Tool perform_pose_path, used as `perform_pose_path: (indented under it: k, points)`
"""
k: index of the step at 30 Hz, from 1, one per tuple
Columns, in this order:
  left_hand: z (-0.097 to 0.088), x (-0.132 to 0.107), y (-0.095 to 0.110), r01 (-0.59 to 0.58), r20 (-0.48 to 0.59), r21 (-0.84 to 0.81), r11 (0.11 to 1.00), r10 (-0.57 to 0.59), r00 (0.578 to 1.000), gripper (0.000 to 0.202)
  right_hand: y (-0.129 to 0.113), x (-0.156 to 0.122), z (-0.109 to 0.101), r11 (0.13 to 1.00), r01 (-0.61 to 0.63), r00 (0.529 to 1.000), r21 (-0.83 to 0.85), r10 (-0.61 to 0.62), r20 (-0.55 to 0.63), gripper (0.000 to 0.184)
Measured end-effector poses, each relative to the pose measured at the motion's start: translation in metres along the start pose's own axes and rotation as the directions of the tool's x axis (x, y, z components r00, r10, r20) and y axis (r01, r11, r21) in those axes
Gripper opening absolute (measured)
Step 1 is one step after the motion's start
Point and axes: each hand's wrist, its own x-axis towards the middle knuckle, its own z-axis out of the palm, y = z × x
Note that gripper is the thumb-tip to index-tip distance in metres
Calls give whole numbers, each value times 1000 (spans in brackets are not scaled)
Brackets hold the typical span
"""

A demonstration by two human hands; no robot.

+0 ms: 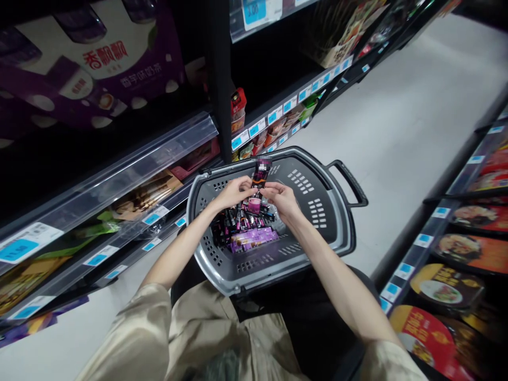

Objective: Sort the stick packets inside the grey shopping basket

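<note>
A grey plastic shopping basket point(329, 222) rests in front of me, in a shop aisle. Inside it lie several small dark and purple packets point(248, 227). Both hands reach over the basket and together hold a narrow dark sachet point(261, 173) upright by its lower end. My left hand point(234, 191) pinches its left side, and my right hand point(282, 200) pinches the right side. Beige sleeves cover my upper arms.
Shelves on the left carry purple boxes point(95, 69), snack bags and blue price tags point(18, 248). A low shelf on the right holds round food bowls point(448, 286). The pale aisle floor point(397, 116) runs ahead beyond the basket. The basket's black handle point(351, 182) sticks out to the right.
</note>
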Motion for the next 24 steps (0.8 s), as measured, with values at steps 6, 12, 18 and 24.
perform_pose_path:
  k: [6, 12, 18, 24]
  points:
    - [-2, 0, 6, 160, -33, -231, 960, -172, 985, 54, 0, -1, 2, 998, 25, 999, -53, -24, 32, 52]
    - [-2, -3, 13, 211, -75, -232, 950, -234, 969, 57, 1, -1, 2, 988, 91, 994, -124, -84, 65, 54]
    - [-3, -2, 11, 198, -58, -245, 949, -218, 974, 54, -4, -3, -1, 983, 86, 994, -160, -74, 79, 54]
    - [-3, 0, 4, 178, -40, -289, 940, -198, 979, 54, -5, -5, -1, 976, 120, 990, -181, -103, 98, 53]
